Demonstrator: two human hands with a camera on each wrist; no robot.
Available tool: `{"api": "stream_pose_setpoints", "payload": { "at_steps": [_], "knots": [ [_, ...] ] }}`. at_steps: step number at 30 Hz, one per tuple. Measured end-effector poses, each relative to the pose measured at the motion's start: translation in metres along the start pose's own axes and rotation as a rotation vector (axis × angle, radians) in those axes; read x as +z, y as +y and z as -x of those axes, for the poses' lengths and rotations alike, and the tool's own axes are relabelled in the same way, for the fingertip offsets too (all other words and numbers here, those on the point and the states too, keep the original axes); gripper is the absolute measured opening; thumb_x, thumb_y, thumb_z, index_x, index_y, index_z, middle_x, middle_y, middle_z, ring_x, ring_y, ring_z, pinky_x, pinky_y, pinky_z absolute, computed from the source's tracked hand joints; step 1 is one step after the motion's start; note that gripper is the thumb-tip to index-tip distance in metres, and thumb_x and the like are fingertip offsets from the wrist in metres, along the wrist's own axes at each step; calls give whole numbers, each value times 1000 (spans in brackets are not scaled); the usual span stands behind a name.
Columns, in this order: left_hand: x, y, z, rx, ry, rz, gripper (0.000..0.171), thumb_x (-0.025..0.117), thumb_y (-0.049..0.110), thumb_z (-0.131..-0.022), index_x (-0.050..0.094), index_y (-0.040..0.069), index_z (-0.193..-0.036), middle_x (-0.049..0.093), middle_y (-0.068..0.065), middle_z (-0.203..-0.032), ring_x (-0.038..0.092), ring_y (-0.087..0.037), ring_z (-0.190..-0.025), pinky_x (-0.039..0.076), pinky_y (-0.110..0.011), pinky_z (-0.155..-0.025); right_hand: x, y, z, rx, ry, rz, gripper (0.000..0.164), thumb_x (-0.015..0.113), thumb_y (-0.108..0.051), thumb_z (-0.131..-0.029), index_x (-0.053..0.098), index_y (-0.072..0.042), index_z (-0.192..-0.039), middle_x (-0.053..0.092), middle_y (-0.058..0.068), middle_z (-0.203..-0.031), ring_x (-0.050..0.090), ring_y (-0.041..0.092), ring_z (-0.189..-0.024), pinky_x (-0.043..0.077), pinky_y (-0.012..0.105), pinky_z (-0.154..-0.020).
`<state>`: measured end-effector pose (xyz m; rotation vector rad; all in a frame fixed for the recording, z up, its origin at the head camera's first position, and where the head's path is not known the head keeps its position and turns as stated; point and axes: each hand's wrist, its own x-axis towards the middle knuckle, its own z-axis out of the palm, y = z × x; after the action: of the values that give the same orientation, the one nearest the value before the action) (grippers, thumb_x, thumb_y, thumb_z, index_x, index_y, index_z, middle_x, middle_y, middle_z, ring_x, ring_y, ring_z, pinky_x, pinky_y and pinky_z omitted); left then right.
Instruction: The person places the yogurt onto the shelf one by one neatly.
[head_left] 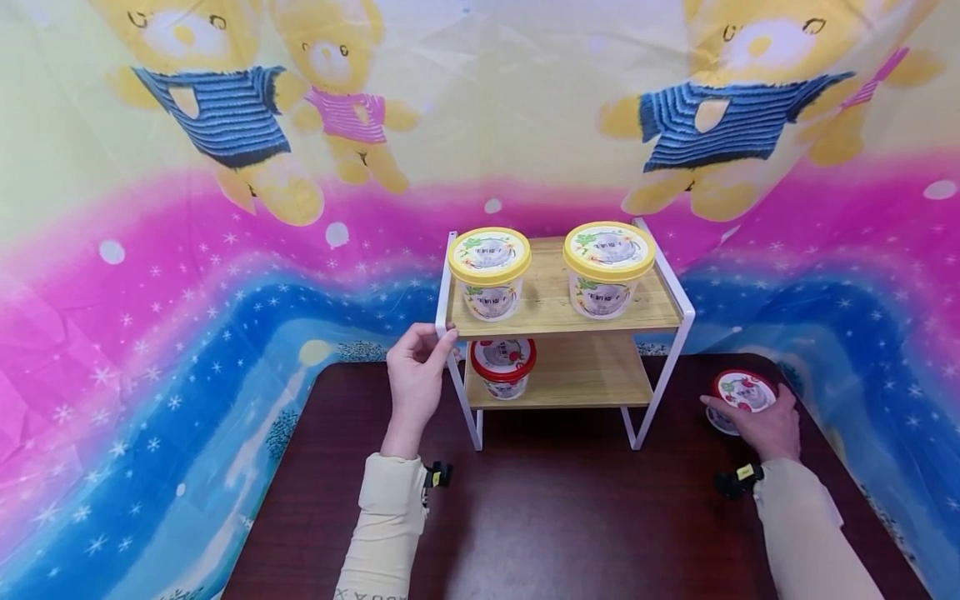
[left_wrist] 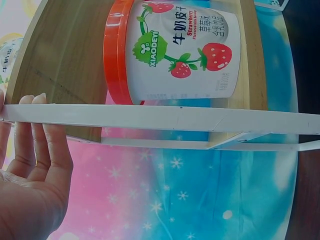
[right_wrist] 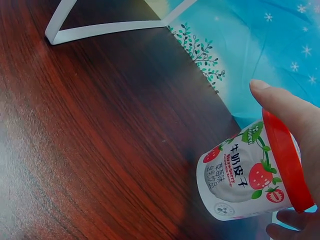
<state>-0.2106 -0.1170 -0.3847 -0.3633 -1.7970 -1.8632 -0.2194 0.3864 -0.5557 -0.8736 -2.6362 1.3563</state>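
Note:
A two-tier rack (head_left: 558,408) with wooden shelves and a white metal frame stands on the table. My left hand (head_left: 416,375) grips its upper left corner, fingers curled round the white post (left_wrist: 165,117). At the table's right side, my right hand (head_left: 776,425) holds a strawberry milk cup (head_left: 742,390) with a red lid, the thumb on one side and fingers on the other. In the right wrist view this cup (right_wrist: 242,172) looks tilted; whether its base touches the table I cannot tell. Another red-lidded strawberry cup (left_wrist: 182,52) sits at the left of the lower shelf.
Two yellow-lidded cups stand apart on the upper shelf, one left (head_left: 491,271) and one right (head_left: 607,267). The dark wooden table (head_left: 570,517) extends in front of the rack. A printed bear cloth (head_left: 487,125) hangs close behind.

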Motion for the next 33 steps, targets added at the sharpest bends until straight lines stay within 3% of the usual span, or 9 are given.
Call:
{"api": "stream_pose_setpoints", "payload": {
  "at_steps": [12,22,33],
  "knots": [
    [-1,0,1,-7,-7,-7,11,71,-1,-94,67,-10,-100,73,-19,-98,66,-30,-69,61,-38,-70,2,0,-11,31,-6,-32,133,74,-68,-80,-14,-6,-160,-1,34,-162,8,56,-146,23,76,-106],
    [-1,-5,0,-2,-5,-11,13,72,3,-95,68,-9,-100,73,-19,-98,66,-32,-69,61,-38,-70,2,-3,-9,52,-11,-36,124,74,-61,-86,-6,1,-158,14,39,-156,20,58,-141,30,72,-106],
    [-1,-2,1,-2,-2,-21,12,72,2,-94,68,-8,-100,74,-16,-97,66,-32,-69,61,-37,-69,4,-2,-8,74,2,-73,120,75,-56,-87,-6,-3,-158,15,39,-156,19,58,-142,32,71,-105]
  ]
}}
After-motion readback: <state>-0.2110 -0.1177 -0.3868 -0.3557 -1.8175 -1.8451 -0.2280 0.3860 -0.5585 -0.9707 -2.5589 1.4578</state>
